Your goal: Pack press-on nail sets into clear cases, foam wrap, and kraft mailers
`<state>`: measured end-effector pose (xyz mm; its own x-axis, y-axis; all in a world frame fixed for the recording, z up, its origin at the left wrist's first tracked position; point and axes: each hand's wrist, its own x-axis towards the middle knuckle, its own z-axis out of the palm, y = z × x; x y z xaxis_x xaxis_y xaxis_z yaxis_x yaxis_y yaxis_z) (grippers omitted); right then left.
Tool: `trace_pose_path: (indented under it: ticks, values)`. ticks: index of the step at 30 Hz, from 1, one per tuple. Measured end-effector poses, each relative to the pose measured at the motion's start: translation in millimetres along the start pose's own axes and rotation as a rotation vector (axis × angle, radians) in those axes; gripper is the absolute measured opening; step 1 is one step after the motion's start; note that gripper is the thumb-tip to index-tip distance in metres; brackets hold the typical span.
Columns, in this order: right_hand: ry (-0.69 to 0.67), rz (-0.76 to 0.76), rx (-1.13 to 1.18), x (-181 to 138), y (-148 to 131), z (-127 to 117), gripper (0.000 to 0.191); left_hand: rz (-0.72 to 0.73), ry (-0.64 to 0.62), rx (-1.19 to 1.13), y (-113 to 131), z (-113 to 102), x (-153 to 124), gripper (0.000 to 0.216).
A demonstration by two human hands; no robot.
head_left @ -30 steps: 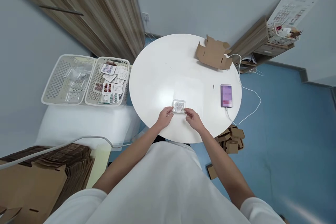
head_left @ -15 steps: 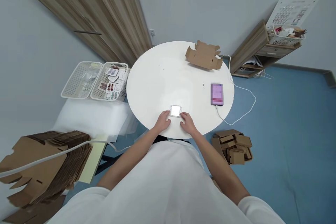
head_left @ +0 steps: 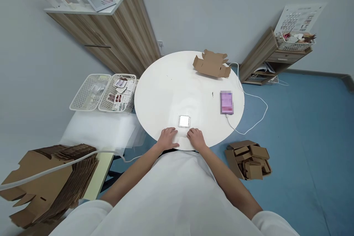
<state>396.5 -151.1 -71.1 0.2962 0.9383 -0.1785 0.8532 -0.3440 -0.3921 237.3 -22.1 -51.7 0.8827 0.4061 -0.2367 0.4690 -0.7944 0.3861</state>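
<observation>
Both your hands have dropped back from the sides of the small clear case (head_left: 184,121) toward the near edge of the bench (head_left: 157,96). You now have the case lying flat, white face up, just beyond your fingertips and touching neither hand. Your left hand (head_left: 167,138) rests palm down with its fingers loosely spread and its grip seemingly empty; your right hand (head_left: 196,138) has its fingers curled under, so I cannot tell how far that grip is closed. To handle the case well, take it by opposite edges with light, even pressure, keep it level, and leave the white face untouched. Mind the phone (head_left: 227,103) and its cable (head_left: 262,118) to your right, and the unfolded cardboard (head_left: 212,67) at the far side.
</observation>
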Motion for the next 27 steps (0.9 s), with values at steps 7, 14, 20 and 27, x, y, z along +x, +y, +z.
trace_pose_path:
  ticks: [7,14,20,27]
  values:
    - [-0.023,-0.017,0.162,-11,7,-20,0.017,0.017,-0.026,-0.010,-12,-10,3,0.025]
    - [0.023,0.074,0.278,-13,17,-32,0.014,0.007,-0.032,-0.289,-29,-17,14,0.029]
    - [-0.037,0.353,0.296,13,16,-38,0.018,-0.307,0.066,-0.414,-37,-23,36,0.028]
    - [0.106,0.453,0.104,24,3,-17,0.016,-0.326,0.180,-0.134,-33,-17,47,0.042]
